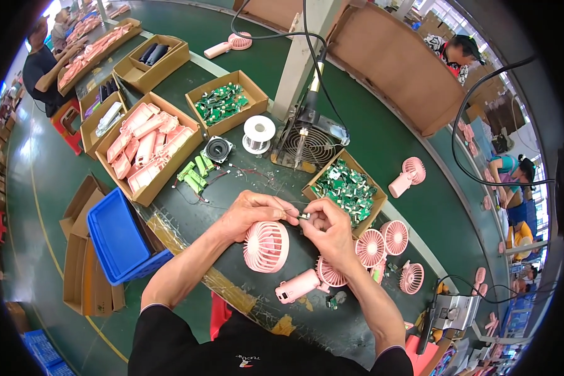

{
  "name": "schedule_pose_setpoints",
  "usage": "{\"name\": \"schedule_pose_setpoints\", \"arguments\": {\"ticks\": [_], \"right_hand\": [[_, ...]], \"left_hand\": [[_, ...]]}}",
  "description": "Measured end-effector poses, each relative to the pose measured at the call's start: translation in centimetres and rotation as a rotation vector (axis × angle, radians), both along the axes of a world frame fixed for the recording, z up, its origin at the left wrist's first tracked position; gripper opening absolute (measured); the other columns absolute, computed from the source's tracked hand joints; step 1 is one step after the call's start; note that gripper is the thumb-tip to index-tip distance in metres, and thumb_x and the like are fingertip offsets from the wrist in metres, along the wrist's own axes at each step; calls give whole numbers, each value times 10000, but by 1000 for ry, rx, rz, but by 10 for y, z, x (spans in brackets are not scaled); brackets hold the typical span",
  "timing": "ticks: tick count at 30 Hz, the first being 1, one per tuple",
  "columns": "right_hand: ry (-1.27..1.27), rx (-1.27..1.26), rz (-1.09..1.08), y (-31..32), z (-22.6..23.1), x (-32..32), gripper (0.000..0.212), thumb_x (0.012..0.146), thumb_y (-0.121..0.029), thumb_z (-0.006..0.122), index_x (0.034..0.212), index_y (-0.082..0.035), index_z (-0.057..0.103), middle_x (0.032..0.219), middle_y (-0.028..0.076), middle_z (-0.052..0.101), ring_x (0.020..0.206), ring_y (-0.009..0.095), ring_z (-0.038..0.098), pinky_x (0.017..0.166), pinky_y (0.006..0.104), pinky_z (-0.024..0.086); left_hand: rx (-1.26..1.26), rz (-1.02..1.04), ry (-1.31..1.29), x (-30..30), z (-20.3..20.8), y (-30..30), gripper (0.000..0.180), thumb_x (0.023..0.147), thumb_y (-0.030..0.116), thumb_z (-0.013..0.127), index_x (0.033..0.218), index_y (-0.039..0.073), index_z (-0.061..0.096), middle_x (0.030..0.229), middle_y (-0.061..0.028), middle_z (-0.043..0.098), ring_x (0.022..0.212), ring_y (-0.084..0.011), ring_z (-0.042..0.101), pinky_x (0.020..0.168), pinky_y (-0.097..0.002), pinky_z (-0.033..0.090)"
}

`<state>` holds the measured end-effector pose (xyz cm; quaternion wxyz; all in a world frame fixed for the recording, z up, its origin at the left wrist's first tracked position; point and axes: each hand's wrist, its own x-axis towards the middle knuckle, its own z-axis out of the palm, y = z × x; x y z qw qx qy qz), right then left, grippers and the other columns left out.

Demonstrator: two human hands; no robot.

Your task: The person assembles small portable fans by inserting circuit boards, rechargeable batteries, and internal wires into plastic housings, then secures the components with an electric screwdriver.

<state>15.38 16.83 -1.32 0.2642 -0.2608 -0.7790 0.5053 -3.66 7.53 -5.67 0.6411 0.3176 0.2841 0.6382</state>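
Observation:
Above the middle of the bench, my left hand point(262, 213) and my right hand point(329, 229) meet with fingertips close together. My right thumb and fingers pinch a small green circuit board point(304, 216). The left fingers are pressed together beside it; what they hold is too small to make out. Just below my left hand is a round pink fan head point(266, 247) with a slatted cage. A pink fan handle point(297, 286) lies nearer to me, and another pink fan cage point(330, 272) is partly hidden by my right wrist.
Ahead stand a soldering iron point(302, 135), a solder spool point(258, 134) and a box of circuit boards point(375, 214). Green battery cells point(194, 174) lie left, beside a box of pink shells point(145, 195). More pink fans point(370, 247) sit right. A blue tray point(114, 235) is lower left.

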Motion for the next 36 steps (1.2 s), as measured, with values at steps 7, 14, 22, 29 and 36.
{"name": "schedule_pose_setpoints", "arguments": {"ticks": [7,14,22,29,36], "right_hand": [[78,-574,-73,8,12,6,101,870,-56,621,942,-2,573,706,27,610,603,36,514,504,182,368],[91,-447,-164,2,9,0,72,872,-45,629,920,3,606,755,13,622,600,29,506,515,181,379],[157,-371,-144,-1,5,-2,126,853,1,638,965,3,581,771,-11,598,615,15,499,533,180,390],[92,-139,-172,-5,-7,-3,103,841,26,641,937,14,603,765,-11,586,612,14,495,526,168,390],[85,83,-93,-2,2,-4,160,804,64,645,953,18,613,907,25,575,623,15,468,498,161,343]], "left_hand": [[-53,17,3,1,4,2,119,859,22,605,904,-56,682,1114,-246,619,972,-315,659,788,-356,565],[-63,-17,-59,6,2,3,125,863,22,603,913,-70,671,1117,-244,616,992,-340,655,803,-367,564],[-94,-24,-77,9,2,3,126,860,14,598,907,-83,664,1083,-230,629,988,-343,656,820,-375,559],[-112,11,-77,10,2,4,129,850,11,602,903,-89,664,1044,-219,643,959,-327,666,823,-375,564],[-161,3,-81,10,-1,4,170,840,15,612,941,-118,643,1041,-227,650,954,-340,667,828,-390,566]]}}
